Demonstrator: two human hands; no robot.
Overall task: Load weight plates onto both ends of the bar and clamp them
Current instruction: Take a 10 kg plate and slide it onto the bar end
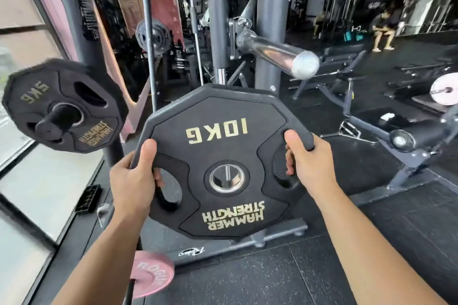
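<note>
I hold a black 10 kg weight plate (223,156) upright in front of me, its gold lettering upside down. My left hand (135,178) grips its left edge through a cut-out, thumb on the face. My right hand (308,163) grips the right edge the same way. The chrome bar sleeve (277,53) juts toward me from the rack, above and to the right of the plate, with nothing on it. The plate's centre hole (227,178) sits well below the sleeve's end.
A 5 kg plate (62,104) hangs on a storage peg at left. A pink plate (151,276) sits low by my left forearm. Rack uprights (270,20) stand behind. A bench frame (409,141) is at right. A person sits far back right.
</note>
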